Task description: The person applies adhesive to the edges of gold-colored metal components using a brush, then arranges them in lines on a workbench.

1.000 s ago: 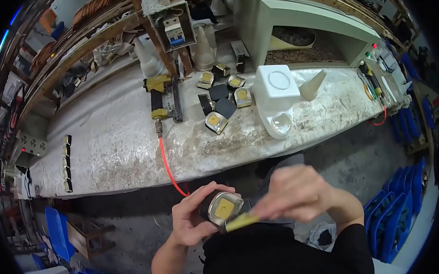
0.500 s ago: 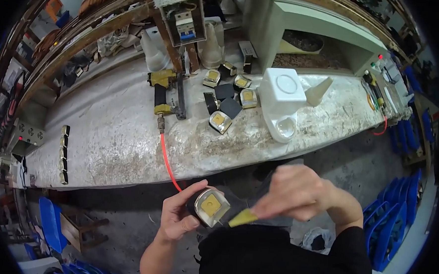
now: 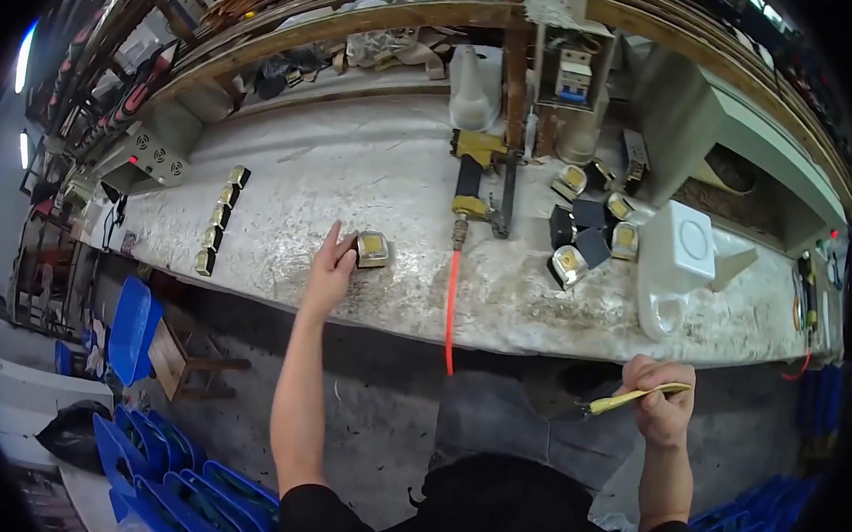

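Observation:
My left hand [image 3: 328,272] reaches over the workbench [image 3: 285,191], thumb and index finger at the dark side of a shoe heel [image 3: 374,248]. The heel's silver-rimmed face with a yellow square points up, right beside the fingertips. Out in front of the bench edge, my right hand [image 3: 664,404] is closed round a small yellow-handled brush [image 3: 616,401]. Its dark tip points left. Left of my left hand, several similar heels [image 3: 221,215] stand in a slanting row.
A yellow and black nail gun [image 3: 469,177] with a red hose [image 3: 451,311] lies mid-bench. Right of it are several loose heels [image 3: 569,266] and a white plastic container [image 3: 679,246]. A grey open-fronted housing [image 3: 741,128] stands behind. Blue bins [image 3: 132,328] are on the floor side.
The left hand has carried the heel from near my body out to the bench. My right hand has drawn back from the heel with the brush. The view has swung left.

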Motion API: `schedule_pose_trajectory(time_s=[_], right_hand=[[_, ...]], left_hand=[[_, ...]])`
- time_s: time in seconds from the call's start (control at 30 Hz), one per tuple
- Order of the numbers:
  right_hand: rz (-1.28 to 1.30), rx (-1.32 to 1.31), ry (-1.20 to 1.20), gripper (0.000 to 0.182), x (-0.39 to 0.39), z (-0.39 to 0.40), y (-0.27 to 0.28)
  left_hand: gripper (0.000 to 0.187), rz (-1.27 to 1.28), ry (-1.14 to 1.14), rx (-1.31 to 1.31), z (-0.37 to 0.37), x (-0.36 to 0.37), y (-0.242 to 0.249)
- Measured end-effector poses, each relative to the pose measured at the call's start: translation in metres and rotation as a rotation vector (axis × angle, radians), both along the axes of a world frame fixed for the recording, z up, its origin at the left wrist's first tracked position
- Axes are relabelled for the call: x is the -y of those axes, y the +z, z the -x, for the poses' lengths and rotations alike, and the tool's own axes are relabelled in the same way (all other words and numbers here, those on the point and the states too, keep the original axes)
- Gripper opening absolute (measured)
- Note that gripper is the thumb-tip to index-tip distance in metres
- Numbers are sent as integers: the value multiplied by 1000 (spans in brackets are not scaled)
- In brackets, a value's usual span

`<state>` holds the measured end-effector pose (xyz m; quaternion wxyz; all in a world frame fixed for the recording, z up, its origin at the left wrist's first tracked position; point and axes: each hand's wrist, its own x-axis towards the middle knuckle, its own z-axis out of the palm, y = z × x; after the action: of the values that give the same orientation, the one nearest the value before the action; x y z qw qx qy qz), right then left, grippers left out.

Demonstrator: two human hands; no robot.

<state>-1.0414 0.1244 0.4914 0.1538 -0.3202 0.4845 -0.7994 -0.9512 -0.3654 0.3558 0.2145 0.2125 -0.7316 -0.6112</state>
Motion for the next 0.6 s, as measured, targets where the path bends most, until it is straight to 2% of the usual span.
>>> schedule_pose_trajectory(time_s=[0.07, 0.1, 0.23, 0.33, 0.4, 0.47, 0.6], right_hand=[[24, 65, -48, 18, 10, 0, -4], [20, 66, -38, 18, 14, 1, -6], [23, 166, -41, 21, 28, 7, -10], [33, 145, -9, 21, 38, 11, -13], [39, 214, -1, 23, 33, 16, -19], [-4, 208, -110, 27, 25, 23, -35], [-21, 335, -4, 29, 30, 33, -33]], left_hand=[[60, 124, 248, -115, -2, -14, -14], [60, 121, 258, -113, -1, -22, -16], [74, 780, 506, 166, 10, -72, -7], [78, 688, 595, 114, 19, -80, -11], [82, 655, 716, 71, 7, -50, -2], [81, 712, 870, 94, -36, 20, 5], [77, 712, 1045, 60, -98, 131, -8]])
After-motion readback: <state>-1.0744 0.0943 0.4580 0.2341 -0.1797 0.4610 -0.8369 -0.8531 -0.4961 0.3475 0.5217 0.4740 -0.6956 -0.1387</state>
